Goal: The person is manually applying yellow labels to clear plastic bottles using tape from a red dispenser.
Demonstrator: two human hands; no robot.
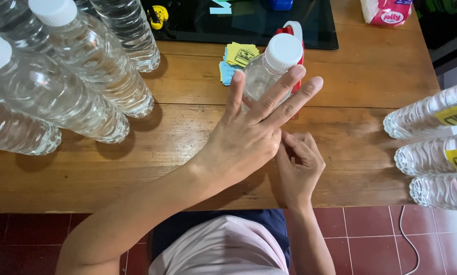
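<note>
1. Your left hand (249, 137), nearest the lens, fingers spread loose against the upright clear bottle (269, 69) mid-counter (187, 153).
2. Your right hand (297, 165) is pinched half-closed behind it; contents hidden, can't tell.
3. Yellow and blue stickers (237, 58) lie just beside the bottle.

Wooden table (371, 76), standing water bottles (93, 76), lying labelled bottles (432, 153), paper stickers (236, 58), black mat (249, 25)

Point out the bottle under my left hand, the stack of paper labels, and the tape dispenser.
Bottle (283, 51): head view, on its white cap.
Paper labels (240, 53): head view, on the top yellow label.
Tape dispenser (293, 26): head view, on the red and white top behind the cap.
</note>
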